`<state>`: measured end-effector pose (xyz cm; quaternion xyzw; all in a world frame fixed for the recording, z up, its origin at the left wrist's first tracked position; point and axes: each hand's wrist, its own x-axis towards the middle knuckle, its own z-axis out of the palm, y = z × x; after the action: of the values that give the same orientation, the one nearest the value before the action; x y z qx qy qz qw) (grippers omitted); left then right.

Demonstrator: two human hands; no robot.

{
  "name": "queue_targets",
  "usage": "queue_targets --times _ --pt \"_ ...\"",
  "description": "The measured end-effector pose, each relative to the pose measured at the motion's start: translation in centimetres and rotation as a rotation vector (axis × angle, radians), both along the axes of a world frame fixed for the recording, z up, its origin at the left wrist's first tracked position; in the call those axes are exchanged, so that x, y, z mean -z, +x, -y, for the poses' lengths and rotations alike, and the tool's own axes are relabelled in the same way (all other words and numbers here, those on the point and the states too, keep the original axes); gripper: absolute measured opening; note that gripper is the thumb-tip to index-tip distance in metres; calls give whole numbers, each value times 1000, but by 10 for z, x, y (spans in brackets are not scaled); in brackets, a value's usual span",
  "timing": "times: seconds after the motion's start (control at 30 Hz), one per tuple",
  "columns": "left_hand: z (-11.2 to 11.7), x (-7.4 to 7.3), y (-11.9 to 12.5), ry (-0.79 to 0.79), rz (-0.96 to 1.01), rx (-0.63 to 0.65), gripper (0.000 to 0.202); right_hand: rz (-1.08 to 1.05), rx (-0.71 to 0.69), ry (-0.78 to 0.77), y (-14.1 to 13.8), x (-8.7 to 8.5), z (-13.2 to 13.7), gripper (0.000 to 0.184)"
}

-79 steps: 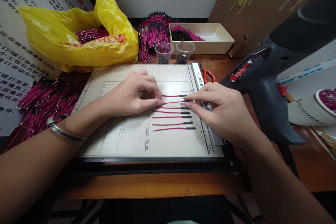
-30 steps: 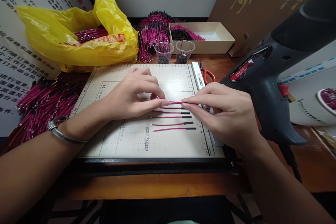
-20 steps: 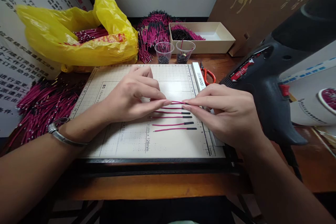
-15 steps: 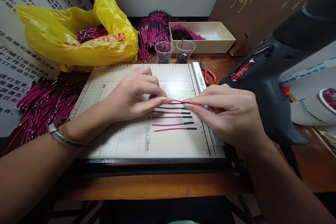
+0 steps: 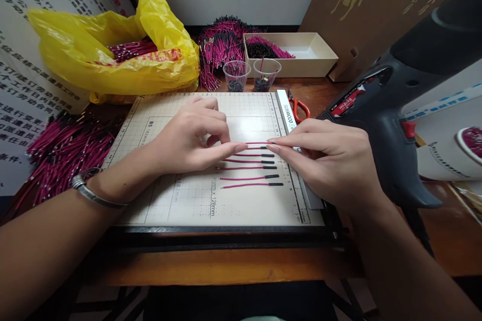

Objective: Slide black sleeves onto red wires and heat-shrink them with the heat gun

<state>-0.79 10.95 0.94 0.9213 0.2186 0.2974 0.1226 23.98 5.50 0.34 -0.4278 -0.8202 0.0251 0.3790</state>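
A thin magenta wire (image 5: 257,143) is stretched level between my hands, just above the white board. My left hand (image 5: 199,135) is closed at its left end, thumb stretched out along it and forefinger curled behind; the wire's tip is hidden there. My right hand (image 5: 327,153) pinches its other end between thumb and forefinger, which cover that end. Below lie several like wires, such as the front wire (image 5: 246,185), roughly parallel, with black sleeves on their right ends. They rest on the gridded cutting board (image 5: 158,210).
Behind the board stand two clear cups (image 5: 236,76), a cream box (image 5: 312,67) and a wire heap (image 5: 222,50). A yellow bag (image 5: 150,77) and loose wires (image 5: 71,155) are left. Red-handled pliers (image 5: 303,110) and a large heat gun (image 5: 391,90) stand right.
My left thumb has slid forward along the wire while the forefinger has drawn back and curled. My right hand has shifted slightly right. The laid-out wires stay in place on the board.
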Motion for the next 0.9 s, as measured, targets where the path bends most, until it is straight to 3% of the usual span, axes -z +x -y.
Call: queue_targets --times 0.13,0.6,0.9 --pt "-2 0 -1 -8 -12 4 30 8 3 10 0 0 -1 9" --pt "-4 1 -1 61 -9 -16 43 27 -5 24 0 0 -1 9" --pt "-3 -3 -1 -67 -12 -60 30 -8 38 -4 0 0 -1 11"
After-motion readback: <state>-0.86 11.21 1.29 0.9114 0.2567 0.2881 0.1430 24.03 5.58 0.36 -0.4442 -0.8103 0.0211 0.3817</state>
